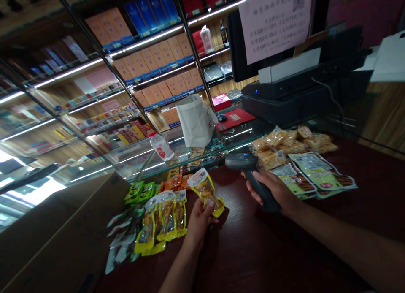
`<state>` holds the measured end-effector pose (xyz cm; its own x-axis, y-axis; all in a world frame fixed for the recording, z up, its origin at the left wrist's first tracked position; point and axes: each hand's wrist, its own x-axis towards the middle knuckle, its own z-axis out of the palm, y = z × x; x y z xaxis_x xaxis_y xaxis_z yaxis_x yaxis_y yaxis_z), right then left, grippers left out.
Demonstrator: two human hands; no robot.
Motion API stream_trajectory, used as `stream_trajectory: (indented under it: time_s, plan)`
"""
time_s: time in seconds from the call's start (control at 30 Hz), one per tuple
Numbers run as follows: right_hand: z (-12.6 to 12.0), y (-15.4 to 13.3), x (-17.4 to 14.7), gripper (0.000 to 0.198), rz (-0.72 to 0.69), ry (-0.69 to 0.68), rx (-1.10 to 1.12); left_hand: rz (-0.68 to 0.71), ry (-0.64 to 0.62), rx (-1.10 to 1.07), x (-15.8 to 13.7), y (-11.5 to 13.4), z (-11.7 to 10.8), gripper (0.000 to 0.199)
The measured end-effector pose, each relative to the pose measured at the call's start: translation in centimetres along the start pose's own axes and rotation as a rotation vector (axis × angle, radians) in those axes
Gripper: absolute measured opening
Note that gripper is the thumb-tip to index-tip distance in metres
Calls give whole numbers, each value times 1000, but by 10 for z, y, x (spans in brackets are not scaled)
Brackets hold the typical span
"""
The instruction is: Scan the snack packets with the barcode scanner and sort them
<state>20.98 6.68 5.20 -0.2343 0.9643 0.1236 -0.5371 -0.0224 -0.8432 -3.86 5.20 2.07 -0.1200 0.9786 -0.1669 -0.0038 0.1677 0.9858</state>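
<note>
My left hand [200,223] grips a yellow-edged, vacuum-packed snack packet [207,191], apparently a drumstick, by its lower end. In my right hand [268,187] is a dark barcode scanner [243,161], its head turned toward that packet and a short way from it. Left of my left hand lies a group of similar yellow packets [166,217]. Behind them are green packets [142,191] and orange packets [174,182]. Beyond my right hand sit clear-wrapped bread-like snacks [281,143] and flat green-and-white packets [322,172].
A cardboard box [63,234] stands at the left. On the glass counter are a pink-capped bottle [161,146], a white paper bag [195,122] and a red folder [237,118]. A black monitor [236,48] bears a paper sign. Shelves with boxed goods [158,58] line the back.
</note>
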Motion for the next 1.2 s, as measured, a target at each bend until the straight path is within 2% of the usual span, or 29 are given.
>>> stream_trajectory:
  time_s: [0.17, 0.43, 0.67, 1.2]
  plan:
    - [0, 1, -1, 39, 15, -15, -41, -16, 1, -94, -3, 3, 5, 56]
    - [1, 6, -6, 33, 32, -140, -124, 13, 54, -73, 8, -13, 2, 64]
    - [5, 4, -12, 37, 20, -244, -182, 8, 34, -42, 2, -2, 4, 59]
    - [3, 2, -14, 35, 16, -288, -238, -19, 38, -10, -3, 5, 7, 59]
